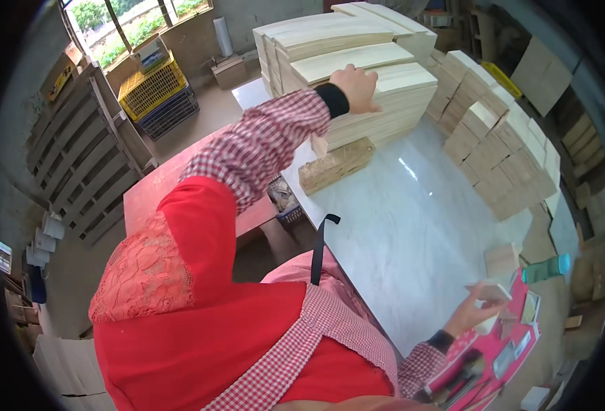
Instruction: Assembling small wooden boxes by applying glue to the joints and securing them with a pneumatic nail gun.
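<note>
"What takes up the most room?"

"The white, marbled, flat-topped table (412,233), with a tall stack of pale, flat wooden boards (395,103) at its far end."

"And the arms?"

"The left one, in a red-and-white checked sleeve (258,144), stretches forward and across to the right, elbow bent. The right forearm comes in low, near the lower edge, angled out to the right."

"How is the left hand (355,88)?"

"Back up, over the top of the boards, fingers loosely bent, thumb apart. I can't tell whether it grips one. A rough, brown, oblong block (336,166) sits on the table at the stack's near side."

"And the right hand (468,315)?"

"Narrowed, thumb and fingers around a small, pale, flat wooden piece (492,292), slightly blurred, just beside a bright pink surface (517,296) that carries several small things."
</note>
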Motion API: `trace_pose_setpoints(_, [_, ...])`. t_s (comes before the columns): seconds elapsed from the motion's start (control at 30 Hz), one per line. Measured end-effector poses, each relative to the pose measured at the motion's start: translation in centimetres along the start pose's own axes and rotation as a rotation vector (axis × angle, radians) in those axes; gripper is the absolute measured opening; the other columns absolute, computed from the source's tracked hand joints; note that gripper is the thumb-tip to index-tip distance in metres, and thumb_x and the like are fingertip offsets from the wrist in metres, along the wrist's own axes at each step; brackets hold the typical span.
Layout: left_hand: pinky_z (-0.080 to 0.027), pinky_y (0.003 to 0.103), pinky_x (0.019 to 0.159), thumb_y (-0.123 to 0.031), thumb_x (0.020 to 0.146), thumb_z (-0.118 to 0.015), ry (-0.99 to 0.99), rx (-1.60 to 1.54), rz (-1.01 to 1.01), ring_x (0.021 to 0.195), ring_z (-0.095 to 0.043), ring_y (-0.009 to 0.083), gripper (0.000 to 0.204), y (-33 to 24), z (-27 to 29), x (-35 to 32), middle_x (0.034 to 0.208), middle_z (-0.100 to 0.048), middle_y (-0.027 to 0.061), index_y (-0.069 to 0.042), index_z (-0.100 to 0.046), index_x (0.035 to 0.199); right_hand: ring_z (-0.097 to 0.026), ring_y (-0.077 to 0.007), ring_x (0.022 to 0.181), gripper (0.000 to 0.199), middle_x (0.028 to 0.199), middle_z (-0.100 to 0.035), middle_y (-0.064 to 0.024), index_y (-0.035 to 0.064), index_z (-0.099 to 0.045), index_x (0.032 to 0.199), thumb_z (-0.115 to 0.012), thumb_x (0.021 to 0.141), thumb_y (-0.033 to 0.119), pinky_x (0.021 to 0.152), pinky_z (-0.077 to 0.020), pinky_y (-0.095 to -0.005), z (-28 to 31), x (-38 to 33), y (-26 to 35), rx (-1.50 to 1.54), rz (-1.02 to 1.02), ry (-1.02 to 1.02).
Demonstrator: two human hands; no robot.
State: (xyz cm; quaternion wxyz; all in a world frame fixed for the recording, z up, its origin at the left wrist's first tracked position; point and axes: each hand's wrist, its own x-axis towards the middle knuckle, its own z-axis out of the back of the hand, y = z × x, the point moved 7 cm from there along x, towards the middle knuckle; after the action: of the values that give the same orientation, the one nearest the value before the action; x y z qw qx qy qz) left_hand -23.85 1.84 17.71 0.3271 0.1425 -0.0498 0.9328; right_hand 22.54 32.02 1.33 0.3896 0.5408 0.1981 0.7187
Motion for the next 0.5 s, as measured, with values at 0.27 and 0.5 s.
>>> trace_pose_setpoints(0.27, [-0.051, 0.043, 0.089, -0.061, 0.076, -0.069, 0.284, 0.071, -0.132, 0.106, -0.065, 0.035, 0.067, 1.6, -5.4, 7.1, 0.113, -0.068, 0.02, -0.002, -0.069, 0.107, -0.048, -0.0302, 0.129, 0.091, 0.139, -0.048, -0.0218, -0.0022, -0.025, 0.151, -0.08, 0.084, 0.024, 0.109, -0.0369, -0.0417, 1.7, -5.6, 4.1, 0.205, 0.002, 0.212])
trace_pose_setpoints(0.5, [-0.041, 0.039, 0.107, -0.058, 0.073, -0.075, 0.792, 0.242, 0.6, 0.125, -0.056, 0.0298, 0.077, -0.6, 0.2, 8.0, 0.138, -0.058, 0.0153, -0.008, -0.063, 0.131, -0.047, -0.0294, 0.129, 0.092, 0.139, -0.047, -0.0196, -0.0018, -0.023, 0.152, -0.08, 0.083, 0.02, 0.109, -0.0348, -0.0419, 3.1, -9.3, 5.0, 0.115, -0.084, 0.331])
